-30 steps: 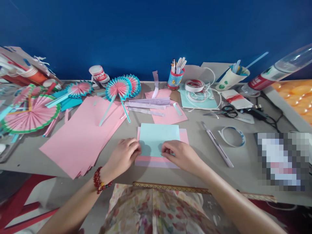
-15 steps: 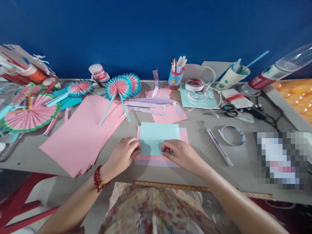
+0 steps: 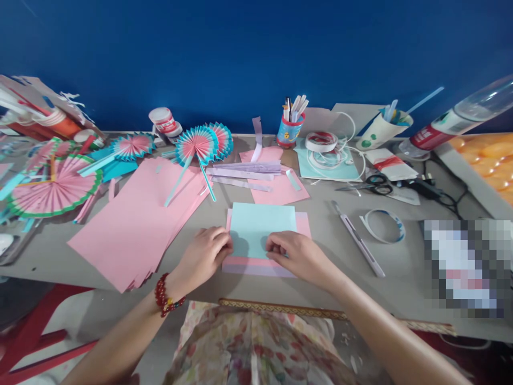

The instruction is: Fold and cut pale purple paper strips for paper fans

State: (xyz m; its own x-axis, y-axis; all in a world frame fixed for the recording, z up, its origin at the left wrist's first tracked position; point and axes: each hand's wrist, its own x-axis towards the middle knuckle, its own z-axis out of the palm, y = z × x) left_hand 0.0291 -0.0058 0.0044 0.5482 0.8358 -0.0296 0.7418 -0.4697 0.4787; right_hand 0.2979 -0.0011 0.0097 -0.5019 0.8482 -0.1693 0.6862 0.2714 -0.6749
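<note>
A light blue sheet of paper (image 3: 262, 224) lies on a pink sheet (image 3: 303, 226), and a lilac sheet (image 3: 256, 269) shows below them at the near edge. My left hand (image 3: 208, 246), a red bead bracelet (image 3: 164, 297) at its wrist, has its fingers curled closed at the left edge of the light blue paper. Over the right part of that paper, my right hand (image 3: 290, 251) is closed too, thumb and fingers pinched near its lower edge. Fingertips of both hands are partly hidden.
Pink sheets (image 3: 132, 224) are piled to the left, beside pleated paper fans (image 3: 196, 144). Lilac strips (image 3: 244, 171) lie behind the stack. To the right are a cutter knife (image 3: 358, 239), a rolled strip (image 3: 382, 225), scissors (image 3: 377, 185) and a plastic bottle (image 3: 452, 123).
The view has shifted very slightly. Both hands keep the same pose on the paper, and nothing on the table has visibly moved.
</note>
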